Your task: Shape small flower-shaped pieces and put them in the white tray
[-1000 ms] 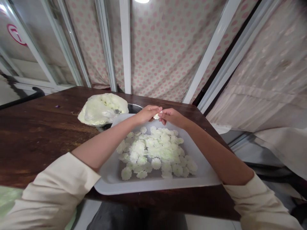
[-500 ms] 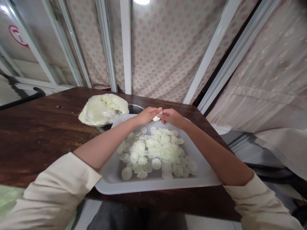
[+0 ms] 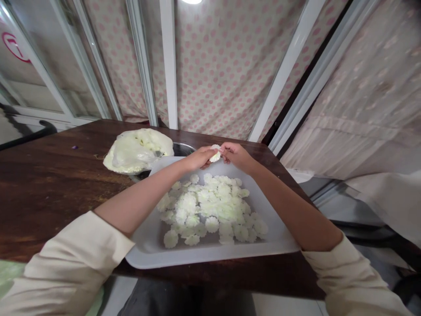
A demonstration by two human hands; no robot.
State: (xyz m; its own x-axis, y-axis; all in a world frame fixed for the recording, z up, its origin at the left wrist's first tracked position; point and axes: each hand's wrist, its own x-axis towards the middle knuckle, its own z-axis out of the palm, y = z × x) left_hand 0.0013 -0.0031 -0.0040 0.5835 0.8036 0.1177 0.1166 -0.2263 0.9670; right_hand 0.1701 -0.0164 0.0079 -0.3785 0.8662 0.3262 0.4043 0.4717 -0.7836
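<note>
Scalloped white disc (image 3: 215,153) pinched by left hand (image 3: 199,159) and right hand (image 3: 237,156), both grasping it; keep pressure light, edges look fragile; stay over white tray (image 3: 210,260).

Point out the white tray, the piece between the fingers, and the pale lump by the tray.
White tray (image 3: 210,259): head view, front rim.
Flower-shaped piece (image 3: 215,153): head view, middle.
Pale lump (image 3: 138,151): head view, top.

1 head-worn camera looks forward and down from close above the left hand (image 3: 199,159) and right hand (image 3: 237,156), which sit at the top of the white tray (image 3: 141,259). The wooden bench (image 3: 49,175) fills the lower half of the frame, with polka-dot cloth (image 3: 213,74) across the upper half.
</note>
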